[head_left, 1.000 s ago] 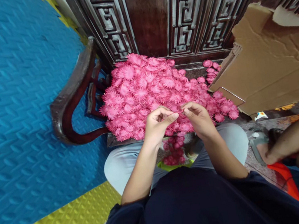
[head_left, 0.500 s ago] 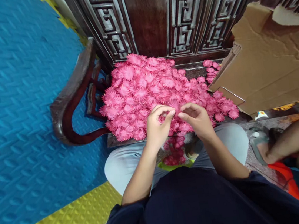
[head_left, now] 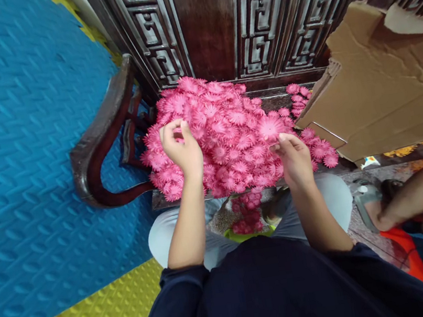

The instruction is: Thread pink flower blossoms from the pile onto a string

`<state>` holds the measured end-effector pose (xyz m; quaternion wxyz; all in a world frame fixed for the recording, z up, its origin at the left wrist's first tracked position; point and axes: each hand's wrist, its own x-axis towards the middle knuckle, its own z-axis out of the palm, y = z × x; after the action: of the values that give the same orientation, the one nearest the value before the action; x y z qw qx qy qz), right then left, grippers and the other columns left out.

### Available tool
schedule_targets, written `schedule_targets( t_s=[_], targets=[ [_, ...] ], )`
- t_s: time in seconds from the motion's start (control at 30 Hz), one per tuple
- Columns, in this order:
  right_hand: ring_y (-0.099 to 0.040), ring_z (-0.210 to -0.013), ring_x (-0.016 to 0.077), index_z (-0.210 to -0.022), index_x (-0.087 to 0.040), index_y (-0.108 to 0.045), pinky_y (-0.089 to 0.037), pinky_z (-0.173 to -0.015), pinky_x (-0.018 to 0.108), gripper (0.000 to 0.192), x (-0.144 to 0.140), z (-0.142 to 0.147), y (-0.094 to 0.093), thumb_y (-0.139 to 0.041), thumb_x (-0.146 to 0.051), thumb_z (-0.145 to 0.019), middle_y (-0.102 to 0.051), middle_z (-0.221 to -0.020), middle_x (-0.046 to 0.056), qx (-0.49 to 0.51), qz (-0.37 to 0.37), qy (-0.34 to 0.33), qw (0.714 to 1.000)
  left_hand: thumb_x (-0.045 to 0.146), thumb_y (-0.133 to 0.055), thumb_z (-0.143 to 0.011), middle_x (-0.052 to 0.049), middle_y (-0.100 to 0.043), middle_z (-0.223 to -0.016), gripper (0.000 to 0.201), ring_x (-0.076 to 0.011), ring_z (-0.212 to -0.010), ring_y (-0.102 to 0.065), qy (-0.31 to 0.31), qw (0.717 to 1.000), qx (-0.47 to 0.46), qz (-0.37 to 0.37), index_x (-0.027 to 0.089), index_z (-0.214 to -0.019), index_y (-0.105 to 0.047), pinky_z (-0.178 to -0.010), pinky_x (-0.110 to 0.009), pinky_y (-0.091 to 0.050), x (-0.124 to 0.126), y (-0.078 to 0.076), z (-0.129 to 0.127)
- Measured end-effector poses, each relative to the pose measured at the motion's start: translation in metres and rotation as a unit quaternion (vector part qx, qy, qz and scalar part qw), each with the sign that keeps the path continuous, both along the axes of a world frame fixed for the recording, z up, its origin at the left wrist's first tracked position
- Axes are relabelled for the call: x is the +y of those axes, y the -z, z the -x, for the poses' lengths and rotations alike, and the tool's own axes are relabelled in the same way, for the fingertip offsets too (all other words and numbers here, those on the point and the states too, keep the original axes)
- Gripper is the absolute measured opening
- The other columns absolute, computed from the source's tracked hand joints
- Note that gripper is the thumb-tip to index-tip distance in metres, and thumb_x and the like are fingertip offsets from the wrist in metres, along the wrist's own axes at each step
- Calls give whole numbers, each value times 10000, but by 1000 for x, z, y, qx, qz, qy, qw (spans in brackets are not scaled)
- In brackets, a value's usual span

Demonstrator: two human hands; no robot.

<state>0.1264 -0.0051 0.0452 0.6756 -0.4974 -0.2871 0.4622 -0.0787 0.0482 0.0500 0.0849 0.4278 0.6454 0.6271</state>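
Note:
A large heap of pink artificial flower heads (head_left: 233, 147) lies on the dark wooden bench seat in front of me. Between thumb and fingers, my right hand (head_left: 296, 161) pinches one flower head (head_left: 270, 127), held face up above the right part of the heap. My left hand (head_left: 183, 152) hovers over the heap's left side, its fingers curled in toward the thumb. Pink petals lie right behind those fingertips, so whether a flower is between them is unclear. More pink flowers (head_left: 248, 222) sit low between my knees, in or over a yellow-green container (head_left: 249, 236).
The bench's curved wooden armrest (head_left: 90, 145) stands at left, its carved backrest (head_left: 207, 26) behind the heap. A torn cardboard piece (head_left: 391, 84) leans at right beside a few flowers (head_left: 298, 99). Another person's leg (head_left: 412, 202) is at lower right. Blue matting (head_left: 28, 154) covers the left.
My hands, which were together over the heap's front, have moved apart. The left went left and farther out; the right shifted right and now holds a flower head clearly in view.

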Motion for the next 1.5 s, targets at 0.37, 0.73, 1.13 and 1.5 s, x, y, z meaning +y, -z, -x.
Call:
schedule_targets(
  t_s=[0.37, 0.73, 1.13, 1.5],
  targets=[
    [-555, -594, 72, -704, -226, -710, -458, -664, 237, 112, -4, 11, -4, -752, -299, -630, -638, -626, -55, 12, 6, -88, 996, 327, -665, -772, -16, -652, -831, 111, -171, -842, -593, 303, 941, 138, 61, 226, -792, -708, -832, -342, -438, -47, -15, -60],
    [-571, -602, 95, -663, -256, -729, -456, -697, 269, 106, -12, 9, -8, -784, -316, -594, -659, -599, -50, 4, 9, -193, 981, 278, -723, -721, -12, -676, -771, 70, -164, -785, -604, 311, 942, 115, 58, 215, -700, -704, -768, -337, -454, -60, -18, -55],
    [-647, -736, 127, -682, -282, -746, -508, -750, 292, 24, -18, 7, -17, -734, -262, -679, -728, -746, -25, -109, -48, -190, 975, 307, -694, -746, -22, -713, -767, 99, -168, -768, -643, 311, 946, 89, 30, 213, -719, -707, -782, -349, -475, -71, -19, -56],
    [-666, -823, 155, -876, -279, -753, -502, -791, 319, 158, -25, 7, -26, -639, -223, -782, -738, -862, 29, -373, -116, -159, 907, 285, -629, -795, -19, -695, -769, 130, -184, -776, -609, 265, 940, 200, 73, 201, -710, -680, -765, -354, -419, -76, -22, -57]
  ],
)
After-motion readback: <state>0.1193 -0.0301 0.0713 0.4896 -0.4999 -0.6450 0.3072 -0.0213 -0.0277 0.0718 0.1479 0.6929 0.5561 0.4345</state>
